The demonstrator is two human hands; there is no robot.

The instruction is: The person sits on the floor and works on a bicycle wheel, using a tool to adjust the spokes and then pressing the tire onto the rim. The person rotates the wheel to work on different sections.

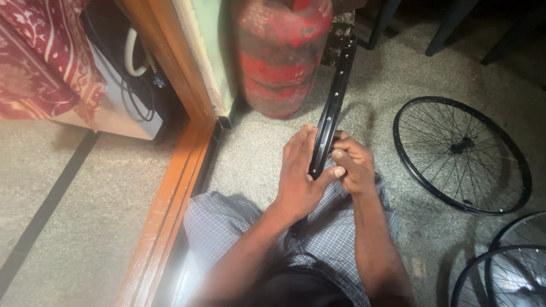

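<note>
the biggest thing in front of me is the red gas cylinder (280, 54), standing upright by the wooden door frame (179, 170). to my right a finished spoked wheel (462, 154) lies flat on the speckled floor (392, 79), and parts of two more wheels (506, 267) show at the bottom right corner. the bare black rim (333, 102) stands on edge over my checked-cloth lap, its far end up near the cylinder, its near part between my hands. my left hand (298, 176) lies mostly open, palm and straight fingers flat against the rim's left side, thumb hooked under. my right hand (354, 166) is curled loosely, fingertips pinching at the rim's edge. i judge the rim light and stiff, a smooth metal hoop that could slide or roll, so it is best held across its channel, clear of the spoke holes.
</note>
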